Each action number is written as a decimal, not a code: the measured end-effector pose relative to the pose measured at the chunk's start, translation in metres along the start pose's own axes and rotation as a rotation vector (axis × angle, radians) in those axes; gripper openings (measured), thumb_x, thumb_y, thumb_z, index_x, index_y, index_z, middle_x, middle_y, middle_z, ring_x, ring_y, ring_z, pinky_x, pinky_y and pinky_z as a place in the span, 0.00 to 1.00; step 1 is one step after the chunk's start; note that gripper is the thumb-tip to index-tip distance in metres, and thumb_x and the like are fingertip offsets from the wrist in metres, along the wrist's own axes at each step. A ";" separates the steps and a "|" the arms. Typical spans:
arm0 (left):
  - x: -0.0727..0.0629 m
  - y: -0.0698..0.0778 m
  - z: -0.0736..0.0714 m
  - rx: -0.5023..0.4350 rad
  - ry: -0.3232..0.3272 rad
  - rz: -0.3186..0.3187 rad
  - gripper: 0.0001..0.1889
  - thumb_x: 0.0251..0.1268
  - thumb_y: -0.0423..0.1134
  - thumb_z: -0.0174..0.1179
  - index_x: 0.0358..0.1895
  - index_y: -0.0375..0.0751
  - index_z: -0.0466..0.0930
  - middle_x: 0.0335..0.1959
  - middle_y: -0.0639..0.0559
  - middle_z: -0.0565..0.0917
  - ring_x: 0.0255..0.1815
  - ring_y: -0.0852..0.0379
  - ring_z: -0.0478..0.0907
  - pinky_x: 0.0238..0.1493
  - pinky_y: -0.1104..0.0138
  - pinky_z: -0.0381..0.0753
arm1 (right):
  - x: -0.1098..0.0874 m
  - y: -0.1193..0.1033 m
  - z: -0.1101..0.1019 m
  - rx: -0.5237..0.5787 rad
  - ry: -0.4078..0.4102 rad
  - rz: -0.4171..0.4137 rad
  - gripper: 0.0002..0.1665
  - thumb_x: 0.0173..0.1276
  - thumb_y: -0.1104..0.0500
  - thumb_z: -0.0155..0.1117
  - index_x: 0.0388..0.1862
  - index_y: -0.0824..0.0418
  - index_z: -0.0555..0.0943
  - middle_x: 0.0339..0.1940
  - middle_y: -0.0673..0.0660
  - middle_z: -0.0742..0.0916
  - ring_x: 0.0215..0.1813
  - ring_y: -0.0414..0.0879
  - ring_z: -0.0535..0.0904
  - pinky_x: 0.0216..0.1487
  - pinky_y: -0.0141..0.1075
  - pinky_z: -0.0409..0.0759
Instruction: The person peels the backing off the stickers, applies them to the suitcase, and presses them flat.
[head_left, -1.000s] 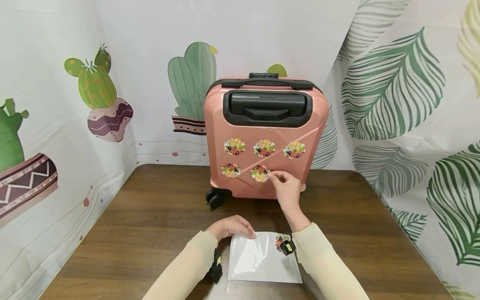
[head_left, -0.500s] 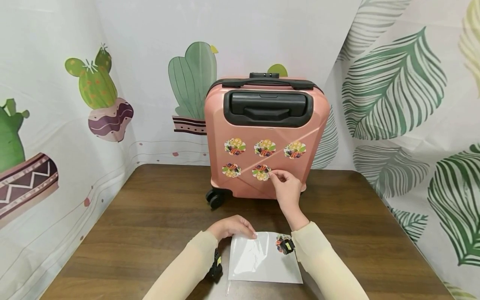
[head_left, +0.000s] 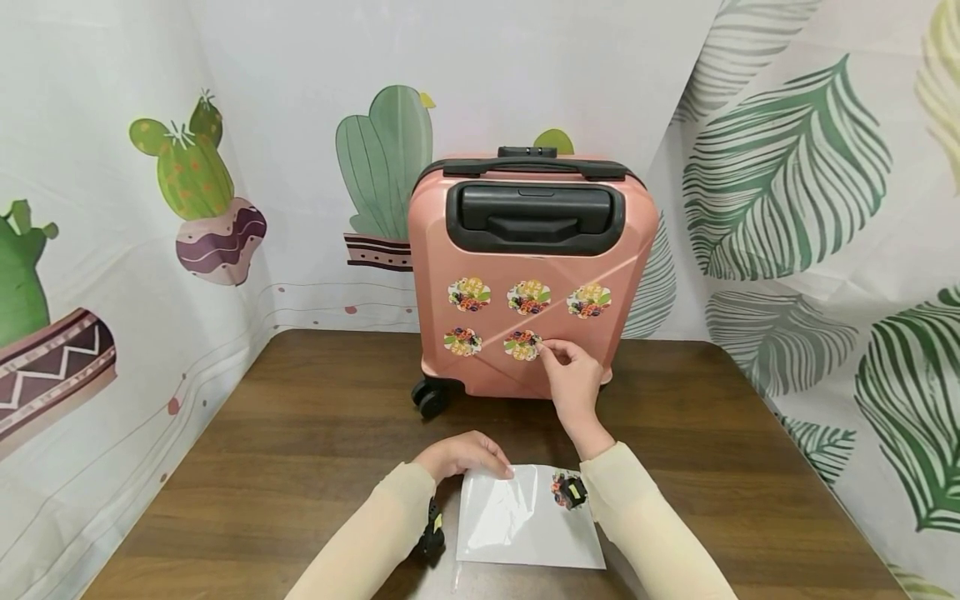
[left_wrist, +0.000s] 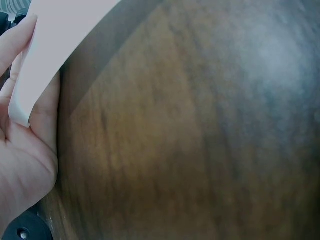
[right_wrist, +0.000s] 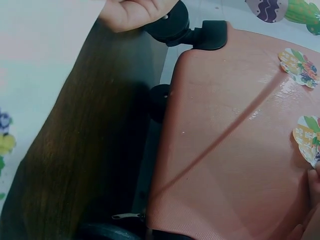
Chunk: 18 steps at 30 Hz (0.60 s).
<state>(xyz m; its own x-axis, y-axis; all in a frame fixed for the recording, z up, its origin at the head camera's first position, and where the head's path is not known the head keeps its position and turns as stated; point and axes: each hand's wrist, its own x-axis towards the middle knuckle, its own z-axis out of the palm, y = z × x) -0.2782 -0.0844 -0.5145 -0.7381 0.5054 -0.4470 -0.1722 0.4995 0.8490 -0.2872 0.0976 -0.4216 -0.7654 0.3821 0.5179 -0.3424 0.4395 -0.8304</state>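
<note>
A pink suitcase (head_left: 480, 371) stands on the table with its black handle recess facing me. Three fruit-print stickers sit in an upper row on it, and another sticker (head_left: 462, 341) is at the lower left. My right hand (head_left: 576, 379) pinches the right edge of a fruit sticker (head_left: 521, 344) at the lower middle of the case. In the right wrist view this sticker (right_wrist: 306, 139) lies close over the pink shell. Down on the near side, my left hand (head_left: 467, 456) holds the top left corner of a white sticker sheet (head_left: 525, 533) between thumb and fingers.
One fruit sticker (head_left: 558, 492) shows at the sheet's top right, partly covered by the right wrist's black camera (head_left: 574, 492). The suitcase's black wheels (head_left: 431, 400) rest on the brown wooden table (head_left: 315, 433). A printed cloth (head_left: 300, 167) hangs behind.
The sticker in my right hand has shifted slightly up and to the right, lying a little straighter against the suitcase. My left hand and the sheet stay where they were.
</note>
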 end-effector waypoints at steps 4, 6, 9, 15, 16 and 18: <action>0.000 0.000 0.000 0.005 -0.001 0.000 0.12 0.60 0.35 0.70 0.45 0.31 0.89 0.42 0.48 0.90 0.37 0.59 0.81 0.42 0.67 0.81 | -0.001 0.000 0.000 -0.029 0.001 -0.028 0.07 0.64 0.56 0.75 0.34 0.60 0.91 0.31 0.61 0.91 0.31 0.38 0.80 0.66 0.52 0.58; 0.000 0.001 0.000 0.009 -0.003 0.002 0.12 0.60 0.35 0.70 0.45 0.31 0.89 0.43 0.48 0.90 0.38 0.59 0.81 0.43 0.66 0.81 | -0.001 -0.001 0.000 -0.044 0.004 -0.046 0.07 0.65 0.57 0.75 0.34 0.61 0.91 0.32 0.61 0.92 0.33 0.47 0.84 0.62 0.48 0.64; 0.000 0.000 0.000 0.008 -0.003 0.003 0.12 0.60 0.35 0.70 0.45 0.31 0.89 0.43 0.48 0.90 0.38 0.59 0.81 0.43 0.67 0.81 | -0.001 -0.001 0.000 -0.065 0.012 -0.068 0.08 0.65 0.58 0.75 0.35 0.62 0.91 0.32 0.62 0.92 0.35 0.55 0.86 0.53 0.42 0.70; 0.001 -0.001 0.001 -0.006 0.000 0.006 0.12 0.60 0.35 0.70 0.44 0.31 0.89 0.41 0.49 0.90 0.36 0.59 0.81 0.41 0.67 0.82 | -0.002 -0.001 0.000 -0.084 0.029 -0.082 0.08 0.64 0.57 0.76 0.34 0.62 0.91 0.32 0.62 0.91 0.37 0.57 0.85 0.57 0.46 0.65; 0.001 -0.001 0.001 -0.007 0.000 0.008 0.12 0.60 0.34 0.70 0.44 0.31 0.89 0.41 0.50 0.90 0.36 0.59 0.81 0.41 0.67 0.82 | -0.003 -0.001 0.000 -0.090 0.033 -0.082 0.08 0.64 0.57 0.76 0.33 0.61 0.91 0.32 0.62 0.91 0.37 0.57 0.85 0.58 0.49 0.64; 0.002 -0.002 0.001 -0.007 0.001 0.014 0.12 0.60 0.34 0.70 0.44 0.30 0.89 0.41 0.49 0.90 0.36 0.59 0.81 0.41 0.67 0.82 | -0.003 -0.001 0.000 -0.100 0.042 -0.081 0.08 0.64 0.56 0.76 0.33 0.61 0.91 0.31 0.61 0.91 0.37 0.57 0.85 0.59 0.54 0.62</action>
<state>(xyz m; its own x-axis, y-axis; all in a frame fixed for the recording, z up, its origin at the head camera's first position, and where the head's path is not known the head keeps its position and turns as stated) -0.2785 -0.0839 -0.5170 -0.7413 0.5115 -0.4346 -0.1662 0.4875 0.8572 -0.2843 0.0962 -0.4223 -0.7132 0.3754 0.5920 -0.3442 0.5481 -0.7623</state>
